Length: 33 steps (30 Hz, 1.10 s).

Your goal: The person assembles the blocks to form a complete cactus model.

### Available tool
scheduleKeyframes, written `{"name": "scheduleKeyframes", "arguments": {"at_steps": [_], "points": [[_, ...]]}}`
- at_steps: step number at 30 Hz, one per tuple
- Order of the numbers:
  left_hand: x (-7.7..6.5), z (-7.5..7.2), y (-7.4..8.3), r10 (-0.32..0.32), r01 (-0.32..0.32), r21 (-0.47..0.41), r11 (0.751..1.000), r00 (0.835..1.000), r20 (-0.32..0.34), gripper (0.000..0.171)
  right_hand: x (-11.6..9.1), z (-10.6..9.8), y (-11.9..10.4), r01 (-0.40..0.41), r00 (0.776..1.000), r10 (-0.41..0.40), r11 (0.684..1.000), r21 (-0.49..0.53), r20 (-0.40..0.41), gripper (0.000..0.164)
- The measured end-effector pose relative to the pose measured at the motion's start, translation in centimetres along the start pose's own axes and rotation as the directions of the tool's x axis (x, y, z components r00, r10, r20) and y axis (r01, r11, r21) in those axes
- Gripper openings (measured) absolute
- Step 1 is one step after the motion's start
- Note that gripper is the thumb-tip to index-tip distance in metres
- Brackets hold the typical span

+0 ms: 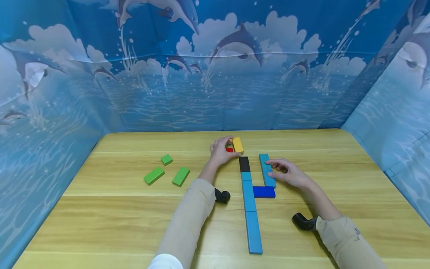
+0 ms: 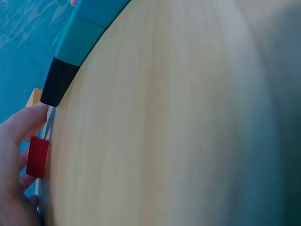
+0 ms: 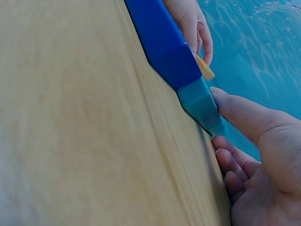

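My left hand point(image 1: 220, 152) pinches a yellow block point(image 1: 237, 145) between thumb and fingers at the table's far side. A red block point(image 2: 37, 157) stands beside that hand, mostly hidden by it in the head view. Just below the yellow block, a black block point(image 1: 244, 164) heads a straight row of light blue blocks point(image 1: 249, 200). My right hand point(image 1: 291, 173) is at a shorter light blue pair point(image 1: 264, 161), thumb and index fingertips touching its right side or top. A dark blue block point(image 1: 264, 192) lies crosswise between the row and the pair's near end.
On the left of the wooden table point(image 1: 111, 224) lie a small green block point(image 1: 166, 160) and two longer ones, a left green block point(image 1: 154, 176) and a right green block point(image 1: 181, 176). A dolphin-printed curtain point(image 1: 221, 101) borders the table's back and sides.
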<state>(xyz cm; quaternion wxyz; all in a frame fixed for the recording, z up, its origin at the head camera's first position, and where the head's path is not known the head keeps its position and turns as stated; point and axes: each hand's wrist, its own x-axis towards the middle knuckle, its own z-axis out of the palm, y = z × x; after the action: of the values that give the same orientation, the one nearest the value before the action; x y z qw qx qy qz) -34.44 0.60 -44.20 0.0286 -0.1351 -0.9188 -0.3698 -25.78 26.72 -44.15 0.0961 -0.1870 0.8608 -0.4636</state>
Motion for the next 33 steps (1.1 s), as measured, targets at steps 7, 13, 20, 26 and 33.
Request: {"name": "scheduleKeyframes", "arguments": {"at_steps": [7,13,20,26,33], "points": [[-0.01,0.09,0.21,-0.012,0.011,0.033,0.999,1.0,0.027,0.065,-0.08,-0.09,-0.16,-0.01,1.0,0.01,1.0,-0.012,0.0,0.043],[0.17,0.1,0.31,-0.036,0.028,0.093,0.995,0.996,0.083,0.065,-0.06,-0.07,-0.16,-0.003,1.0,0.003,1.0,-0.012,-0.001,0.043],[0.31,0.09,0.01,-0.034,0.016,0.138,0.99,0.991,0.131,0.064,-0.01,0.03,-0.07,0.0,1.0,0.0,1.0,-0.012,0.001,0.043],[0.36,0.07,-0.14,-0.03,0.009,0.131,0.991,0.987,0.157,0.066,-0.08,0.04,-0.06,0.006,1.0,-0.006,1.0,0.0,0.0,0.044],[0.43,-0.13,-0.15,-0.04,0.024,0.09,0.996,0.983,0.182,0.056,-0.1,-0.05,-0.12,0.01,1.0,-0.01,1.0,0.002,0.004,0.043]]}}
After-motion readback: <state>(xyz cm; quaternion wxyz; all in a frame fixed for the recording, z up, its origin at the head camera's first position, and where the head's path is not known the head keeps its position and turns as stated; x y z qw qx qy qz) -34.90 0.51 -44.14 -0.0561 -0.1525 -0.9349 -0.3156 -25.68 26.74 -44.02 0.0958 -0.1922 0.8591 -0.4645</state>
